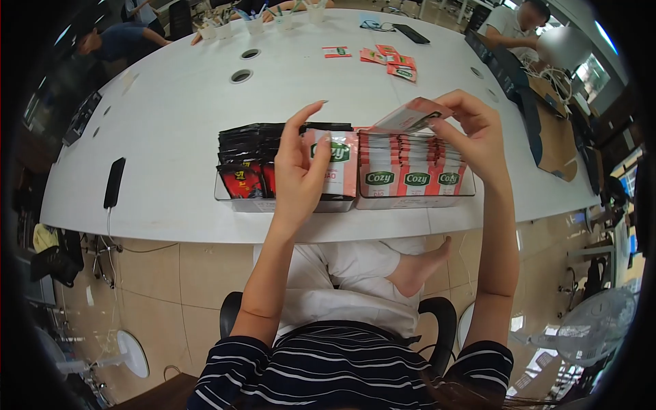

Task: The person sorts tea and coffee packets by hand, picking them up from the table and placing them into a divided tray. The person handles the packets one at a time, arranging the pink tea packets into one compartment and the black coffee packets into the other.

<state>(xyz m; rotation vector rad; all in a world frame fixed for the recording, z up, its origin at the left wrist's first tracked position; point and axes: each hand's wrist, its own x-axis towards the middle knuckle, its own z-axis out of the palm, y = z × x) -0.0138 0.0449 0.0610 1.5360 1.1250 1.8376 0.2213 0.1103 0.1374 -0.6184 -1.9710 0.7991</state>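
The tray point(410, 200) looks nearly full of rows of Cozy sachets. Just above it, the right hand point(478, 137) pinches one packet point(410, 115) between thumb and fingertips. Left of the tray, the left hand point(297, 174) grips an upright stack point(338, 164), beside dark sachets point(242, 160). Well beyond the tray lie loose packets point(393, 63), so I judge a little work is left.

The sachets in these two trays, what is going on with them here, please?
A seated person handles them at a white table. The left hand holds a Cozy sachet upright at the left tray, beside the dark sachets. The right hand holds a pink sachet tilted above the right tray, which is full of Cozy rows. Loose sachets lie farther back.
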